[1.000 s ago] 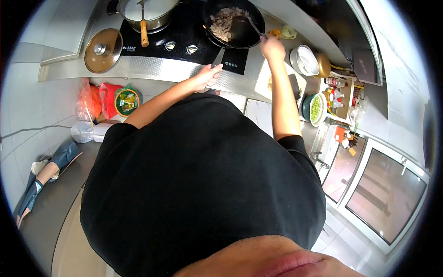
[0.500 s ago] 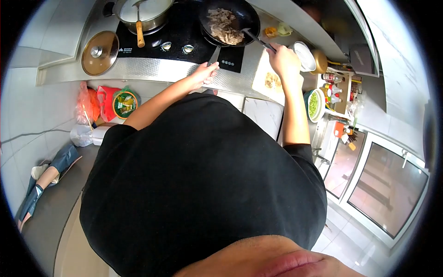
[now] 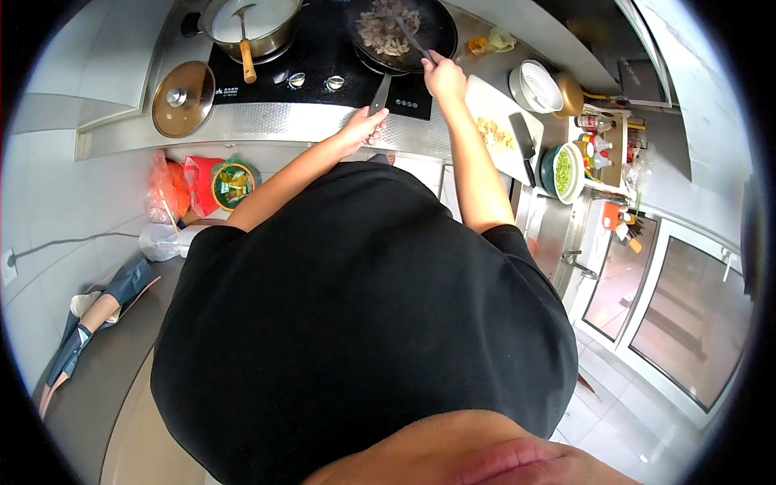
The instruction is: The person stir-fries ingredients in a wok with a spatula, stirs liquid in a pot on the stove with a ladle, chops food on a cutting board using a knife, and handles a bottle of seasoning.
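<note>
Wok [image 3: 439, 34] and pot [image 3: 276, 38] cropped above; spatula [image 3: 414, 38] perhaps part-buried in food [image 3: 380, 34].

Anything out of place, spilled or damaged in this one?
I see no spill or damage around the wok. One oddity: a thin brown thing on the floor tiles, lower right, looks stray there; it's too small to identify.

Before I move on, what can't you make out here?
In the head view:
Far rim of the pan: cut off by the top edge.
Far side of the pot: likewise.
End of the spatula: covered by the right hand.
End of the pan handle: inside the left hand.
Writing on the bottles: too small.
</note>
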A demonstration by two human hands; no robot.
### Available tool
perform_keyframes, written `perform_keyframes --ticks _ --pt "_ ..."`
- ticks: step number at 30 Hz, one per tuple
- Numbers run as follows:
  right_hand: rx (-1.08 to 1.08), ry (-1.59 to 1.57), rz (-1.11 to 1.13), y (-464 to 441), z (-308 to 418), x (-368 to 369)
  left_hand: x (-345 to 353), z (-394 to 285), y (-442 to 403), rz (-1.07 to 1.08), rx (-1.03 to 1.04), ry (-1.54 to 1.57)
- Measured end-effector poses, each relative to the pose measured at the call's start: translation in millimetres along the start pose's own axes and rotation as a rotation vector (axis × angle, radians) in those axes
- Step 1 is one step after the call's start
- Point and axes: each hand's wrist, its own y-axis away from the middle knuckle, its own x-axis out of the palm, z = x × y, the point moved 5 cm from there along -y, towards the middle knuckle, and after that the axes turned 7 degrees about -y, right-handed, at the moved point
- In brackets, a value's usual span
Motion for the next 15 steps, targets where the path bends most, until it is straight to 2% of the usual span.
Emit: perform_keyframes --ticks 2,5,8,11,14,15 --pt "-0.059 0.120 0.067 9.1 1.9 -25.6 0.3 2.0 1.7 0.014 0.009 0.020" --pt "-0.161 0.235 0.015 30.6 14.1 -88.4 1.5 3.7 3.4 0.041 0.016 0.055" --pt "-0.118 0.315 0.046 35.6 6.0 -126.3 -0.8 7.0 0.0 0.062 0.010 0.091" --pt "-0.103 0.371 0.139 32.2 2.7 -124.6 0.4 7.1 -1.9 0.065 0.001 0.121" --pt "-0.098 0.280 0.053 16.9 -0.3 -84.1 4.1 4.1 3.8 0.064 0.001 0.118" --pt "-0.038 0.216 0.009 7.1 -8.0 -66.6 5.4 1.7 4.5 0.070 0.012 0.115"
